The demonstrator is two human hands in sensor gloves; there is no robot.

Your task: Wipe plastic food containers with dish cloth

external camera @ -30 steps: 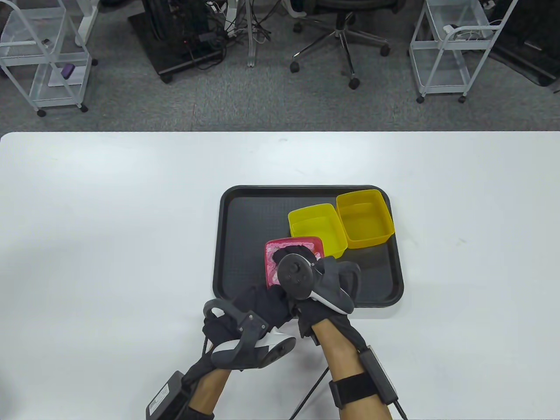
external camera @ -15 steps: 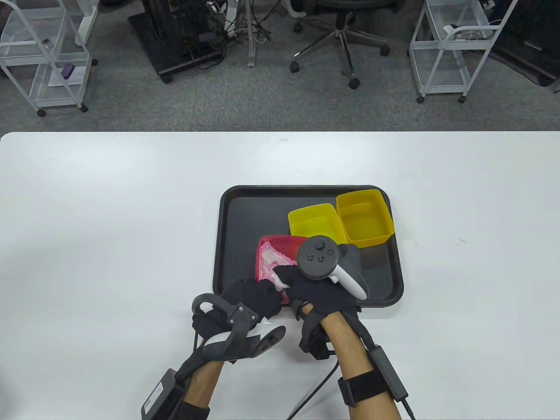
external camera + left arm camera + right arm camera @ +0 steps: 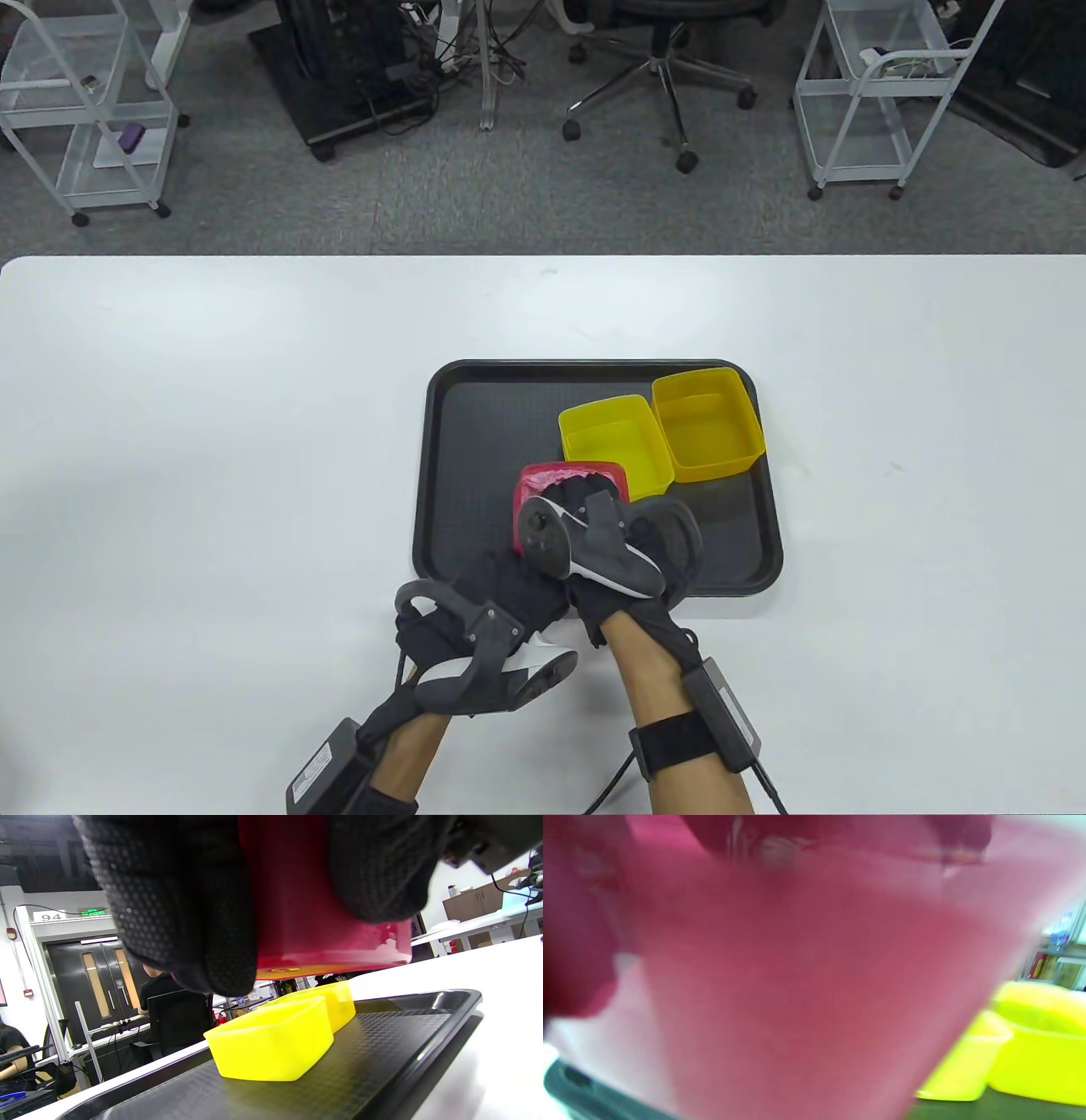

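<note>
While the red plastic container [image 3: 543,477] is gripped from below by the left hand [image 3: 501,594] and held clear above the black tray [image 3: 475,441], the right hand [image 3: 615,556] is thrust into its open top, fingers closed on the pink dish cloth [image 3: 541,484], of which only a strip is seen. Two yellow containers [image 3: 615,441] [image 3: 706,423] are set side by side, touching, at the tray's far right on the white tabletop [image 3: 212,424]. Carpet, a swivel chair [image 3: 662,51] and wire carts [image 3: 882,93] are seen beyond, and "94" [image 3: 50,916] is read above a dark door in the left wrist view.
</note>
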